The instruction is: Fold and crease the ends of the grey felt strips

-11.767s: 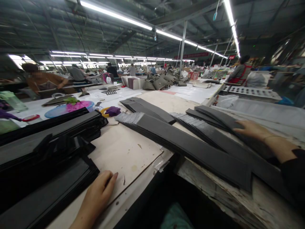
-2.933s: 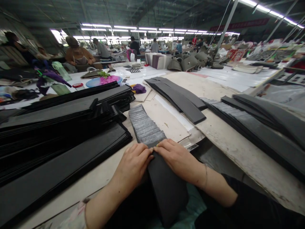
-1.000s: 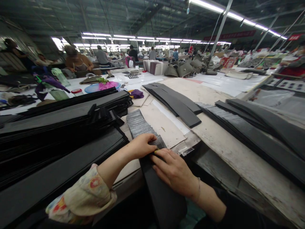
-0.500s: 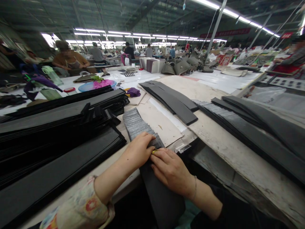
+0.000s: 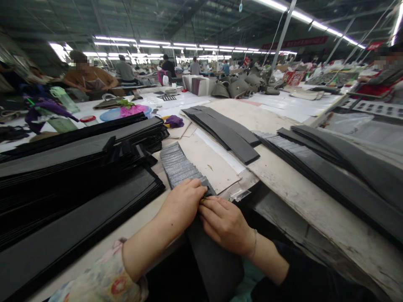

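Note:
A fanned stack of dark grey strips (image 5: 181, 163) lies at the table edge, its overlapping ends stepped like shingles. My left hand (image 5: 187, 201) is closed over the near end of this fan, fingers bent and pressed on the edge of a strip. Beside it, fingertips nearly touching, my right hand (image 5: 225, 224) pinches the same long dark grey strip (image 5: 214, 260), which hangs down toward my lap. A small yellowish bit shows between the fingertips; what it is I cannot make out.
Tall piles of black strips (image 5: 78, 218) crowd the left. More grey strips (image 5: 223, 130) lie ahead, and a fanned row (image 5: 315, 163) runs along the right board. Farther back are a purple cloth (image 5: 174, 121), a blue basin (image 5: 108, 115) and people at tables.
My left hand has rolled inward and curled its fingers tighter at the strip's edge, covering most of the yellow bit. My right hand has barely moved. The view has shifted slightly.

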The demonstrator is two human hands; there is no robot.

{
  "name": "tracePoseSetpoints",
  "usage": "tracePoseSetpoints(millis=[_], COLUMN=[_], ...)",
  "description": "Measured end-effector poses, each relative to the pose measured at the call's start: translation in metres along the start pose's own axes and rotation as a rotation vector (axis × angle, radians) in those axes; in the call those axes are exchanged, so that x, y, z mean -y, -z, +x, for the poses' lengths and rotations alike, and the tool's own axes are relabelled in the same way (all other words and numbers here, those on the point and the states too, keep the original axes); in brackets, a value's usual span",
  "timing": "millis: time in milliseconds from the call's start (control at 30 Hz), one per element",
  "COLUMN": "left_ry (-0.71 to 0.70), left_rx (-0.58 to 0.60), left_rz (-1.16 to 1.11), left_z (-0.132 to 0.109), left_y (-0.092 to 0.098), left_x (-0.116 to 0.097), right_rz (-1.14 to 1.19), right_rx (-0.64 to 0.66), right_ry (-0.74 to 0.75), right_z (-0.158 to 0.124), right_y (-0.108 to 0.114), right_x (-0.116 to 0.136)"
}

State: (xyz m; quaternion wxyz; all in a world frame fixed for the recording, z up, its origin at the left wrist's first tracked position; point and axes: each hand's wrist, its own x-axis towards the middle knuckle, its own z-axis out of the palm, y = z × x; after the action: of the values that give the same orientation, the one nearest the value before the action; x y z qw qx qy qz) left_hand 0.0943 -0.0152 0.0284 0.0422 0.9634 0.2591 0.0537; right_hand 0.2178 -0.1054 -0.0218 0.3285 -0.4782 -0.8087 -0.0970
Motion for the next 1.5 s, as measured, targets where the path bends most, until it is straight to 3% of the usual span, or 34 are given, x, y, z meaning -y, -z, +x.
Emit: tracePoseSetpoints(millis=[200, 300, 567, 867, 1067, 1267, 1500], left_ry=[0.021, 0.017, 0.020, 0.156, 0.217, 0.202, 0.146], left_rx=[0.010, -0.019, -0.049, -0.142, -0.182, -0.184, -0.183], left_rz=[0.028, 0.042, -0.012, -0.349, -0.525, -0.553, -0.404], left_z=[-0.002, -0.004, -0.005, -0.034, -0.041, -0.041, -0.049], left_y=[0.002, 0.000, -0.008, -0.003, -0.007, -0.008, -0.012], left_x=[-0.002, -0.001, 0.000, 0.026, 0.026, 0.025, 0.024], right_rz=[0.071, 0.066, -0.048, -0.084, -0.005, 0.185, 0.021], right_rx=[-0.112, -0.089, 0.033, 0.179, 0.242, 0.341, 0.370], right_ry=[-0.265, -0.329, -0.243, -0.264, -0.210, -0.120, 0.031], right_z=[0.000, 0.003, 0.010, 0.016, 0.027, 0.042, 0.040], right_y=[-0.001, 0.001, 0.004, 0.013, 0.016, 0.021, 0.017], right_x=[-0.010, -0.018, -0.023, -0.021, -0.022, -0.024, -0.020])
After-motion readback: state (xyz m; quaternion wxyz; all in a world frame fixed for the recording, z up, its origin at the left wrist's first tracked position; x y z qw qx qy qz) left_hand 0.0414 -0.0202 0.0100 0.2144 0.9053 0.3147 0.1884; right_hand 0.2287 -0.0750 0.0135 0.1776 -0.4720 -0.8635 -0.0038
